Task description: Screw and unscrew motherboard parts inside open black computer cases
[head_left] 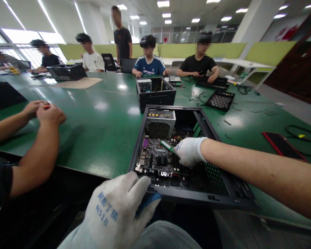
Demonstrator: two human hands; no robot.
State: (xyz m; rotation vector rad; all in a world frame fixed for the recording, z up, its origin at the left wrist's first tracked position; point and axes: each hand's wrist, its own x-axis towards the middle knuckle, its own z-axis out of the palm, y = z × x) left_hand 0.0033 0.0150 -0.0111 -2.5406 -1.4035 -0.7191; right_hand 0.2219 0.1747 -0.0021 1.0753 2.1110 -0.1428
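An open black computer case (194,199) lies on its side at the table's near edge. My left hand (119,207), in a white work glove, grips its near left rim, thumb and fingers closed round the edge. Inside the case, my gloved right hand (190,151) pinches one end of a green RAM stick (166,145). The stick is tilted over the motherboard (151,160), its far end pointing up and left; whether it touches the board I cannot tell. A silver power supply (160,123) fills the far left corner. My right fingertips are partly hidden.
Another open case (155,97) stands right behind mine on the green table (101,114). A co-worker's hands (48,112) are close on the left. To the right lie a red-edged black device (282,146), cables and a black tray (220,99). Several people work across the table.
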